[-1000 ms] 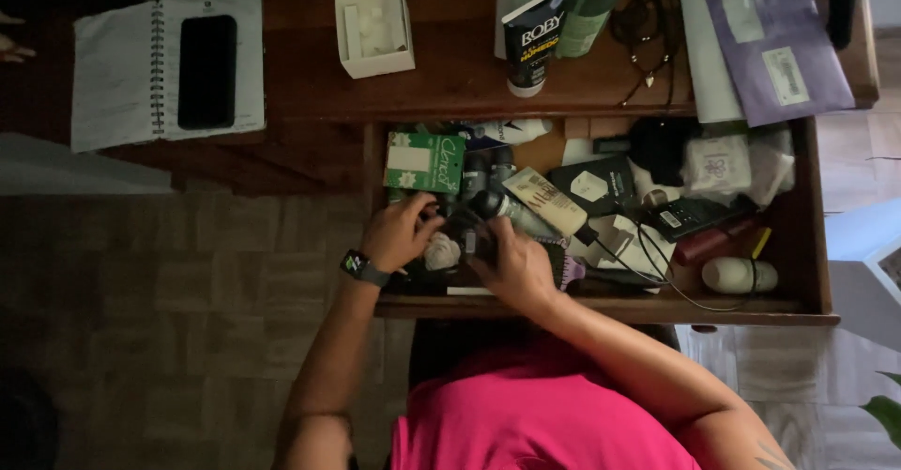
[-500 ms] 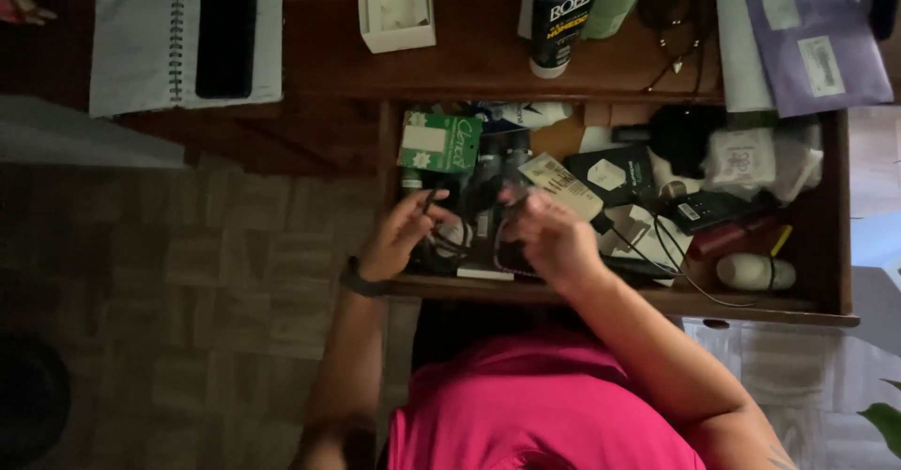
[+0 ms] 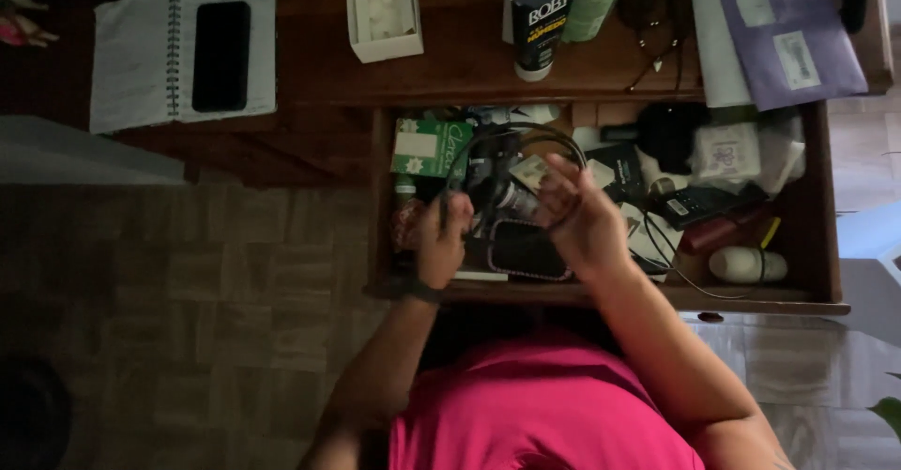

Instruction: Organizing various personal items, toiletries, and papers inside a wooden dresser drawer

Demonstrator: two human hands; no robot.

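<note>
An open wooden drawer [image 3: 601, 293] full of small clutter lies below me. My left hand [image 3: 441, 243] is closed around one end of a black cable [image 3: 514, 132], which arcs up in a loop over the drawer. The cable's other end is pinched in my right hand [image 3: 580, 218], just right of the loop. Under the hands lies a dark pouch with a beaded edge [image 3: 526, 250]. A green box [image 3: 432, 147] sits at the drawer's back left, close to my left hand. A dark watch is on my left wrist.
On the desk top are a spiral notebook [image 3: 131, 61] with a black phone [image 3: 221, 55] on it, a small white box [image 3: 383, 15], a black tube [image 3: 538, 21] and purple envelopes [image 3: 788, 29]. A white bottle [image 3: 746, 264] lies in the drawer's right part. Tiled floor spreads left.
Both hands have risen from the drawer's clutter and moved apart, drawing the black cable up into a loop. The view has shifted slightly.
</note>
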